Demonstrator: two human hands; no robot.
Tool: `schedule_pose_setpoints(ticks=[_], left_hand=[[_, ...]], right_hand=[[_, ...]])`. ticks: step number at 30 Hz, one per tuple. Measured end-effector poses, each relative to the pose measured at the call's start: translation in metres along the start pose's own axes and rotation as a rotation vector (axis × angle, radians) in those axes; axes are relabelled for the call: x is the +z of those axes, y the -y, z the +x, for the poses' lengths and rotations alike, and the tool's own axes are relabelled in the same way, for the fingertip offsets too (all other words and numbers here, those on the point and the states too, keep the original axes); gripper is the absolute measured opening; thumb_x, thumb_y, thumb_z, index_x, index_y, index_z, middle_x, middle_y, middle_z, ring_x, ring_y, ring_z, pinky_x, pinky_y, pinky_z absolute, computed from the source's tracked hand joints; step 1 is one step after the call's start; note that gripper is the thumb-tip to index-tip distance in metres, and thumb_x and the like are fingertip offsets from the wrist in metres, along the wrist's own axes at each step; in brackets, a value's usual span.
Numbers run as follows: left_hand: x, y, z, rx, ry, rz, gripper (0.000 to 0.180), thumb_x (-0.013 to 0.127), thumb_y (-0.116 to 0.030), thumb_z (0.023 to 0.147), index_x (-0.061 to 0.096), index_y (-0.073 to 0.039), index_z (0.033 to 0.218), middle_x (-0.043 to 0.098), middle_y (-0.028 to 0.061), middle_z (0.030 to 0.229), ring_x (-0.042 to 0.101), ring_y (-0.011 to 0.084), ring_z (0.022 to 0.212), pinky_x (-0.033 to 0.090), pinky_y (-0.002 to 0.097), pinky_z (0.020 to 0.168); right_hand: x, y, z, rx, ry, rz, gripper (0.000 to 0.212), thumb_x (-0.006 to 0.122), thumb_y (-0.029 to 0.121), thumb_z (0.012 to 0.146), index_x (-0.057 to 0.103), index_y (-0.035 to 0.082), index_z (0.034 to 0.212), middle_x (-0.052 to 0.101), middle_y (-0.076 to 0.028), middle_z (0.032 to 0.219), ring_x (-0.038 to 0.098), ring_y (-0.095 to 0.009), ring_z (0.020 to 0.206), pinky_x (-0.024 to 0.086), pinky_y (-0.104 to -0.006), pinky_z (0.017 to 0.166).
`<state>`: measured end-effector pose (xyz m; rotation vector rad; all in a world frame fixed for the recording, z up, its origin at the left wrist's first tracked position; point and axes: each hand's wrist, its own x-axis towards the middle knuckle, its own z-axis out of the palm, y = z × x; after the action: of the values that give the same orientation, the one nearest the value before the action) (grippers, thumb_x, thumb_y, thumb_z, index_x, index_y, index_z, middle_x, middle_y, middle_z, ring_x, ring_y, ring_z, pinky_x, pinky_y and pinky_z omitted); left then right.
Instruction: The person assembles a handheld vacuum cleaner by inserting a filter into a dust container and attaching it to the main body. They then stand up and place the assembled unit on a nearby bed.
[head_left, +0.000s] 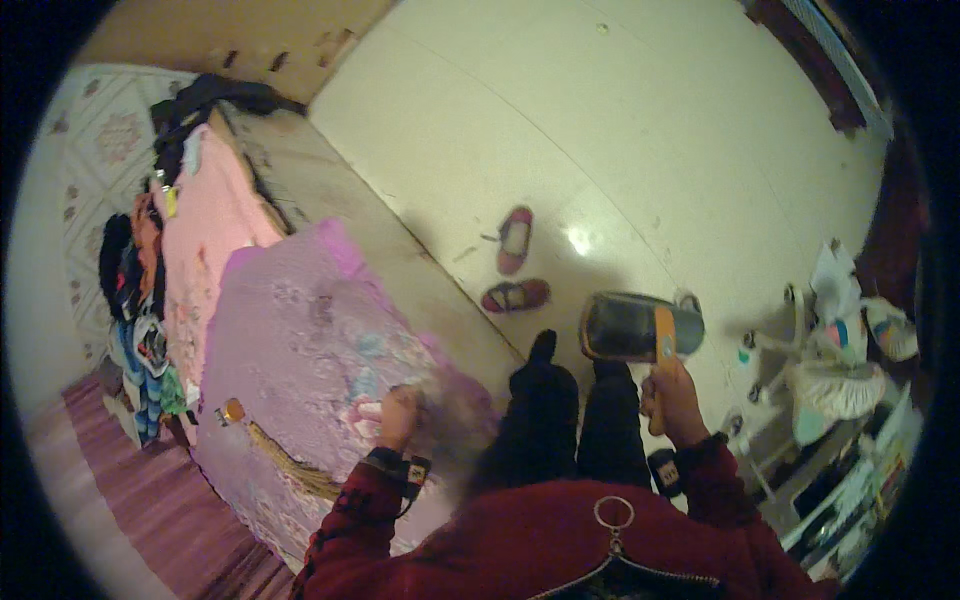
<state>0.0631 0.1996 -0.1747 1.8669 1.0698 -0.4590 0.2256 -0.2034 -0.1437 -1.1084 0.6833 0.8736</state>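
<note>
**Brush poised over a lilac bedspread**

The right hand [668, 398] clenches the orange handle of a dark, oval hand brush [640, 328], raised over the pale floor. The left hand [400, 415] presses down on the lilac embroidered bedspread [300, 340] (its grip blurred; I cannot tell whether it pinches). Judged mid-cleaning, the next stroke would need the brush carried leftward onto the cloth.

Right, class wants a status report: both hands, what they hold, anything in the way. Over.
Left hand on purple bedspread, grip unclear. Right hand shut on dustpan handle. Small broom lies on the bedspread.
</note>
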Motion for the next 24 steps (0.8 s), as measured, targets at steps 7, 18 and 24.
schedule_pose_setpoints(ticks=[7,18,24], left_hand=[[0.000,0.000,0.005,0.068,-0.012,0.142,0.027,0.055,-0.024,0.085,0.060,-0.002,0.070,0.057,0.0100,0.059,0.054,0.0184,0.051,0.044,0.0335,0.049],[0.002,0.028,0.018,0.444,0.105,0.678,0.022,0.051,-0.013,0.078,0.060,-0.009,0.097,0.061,0.0119,0.073,0.060,0.0301,0.070,0.047,0.0417,0.065],[0.008,0.053,0.036,0.560,0.115,0.885,0.022,0.051,-0.016,0.078,0.061,-0.009,0.096,0.061,0.0138,0.073,0.060,0.0315,0.068,0.047,0.0439,0.062]], right_hand=[[-0.004,0.021,-0.012,0.002,-0.041,0.022,0.015,0.050,0.016,0.090,0.041,0.012,0.101,0.046,-0.002,0.064,0.044,-0.013,0.046,0.039,-0.0266,0.040],[0.015,0.074,-0.046,-0.067,-0.027,-0.074,0.014,0.050,0.016,0.091,0.043,0.011,0.103,0.047,-0.003,0.063,0.045,-0.012,0.046,0.039,-0.0259,0.042],[0.032,0.102,-0.051,-0.118,-0.008,-0.219,0.011,0.050,0.015,0.092,0.044,0.011,0.099,0.048,-0.002,0.064,0.047,-0.013,0.046,0.041,-0.0269,0.043]])
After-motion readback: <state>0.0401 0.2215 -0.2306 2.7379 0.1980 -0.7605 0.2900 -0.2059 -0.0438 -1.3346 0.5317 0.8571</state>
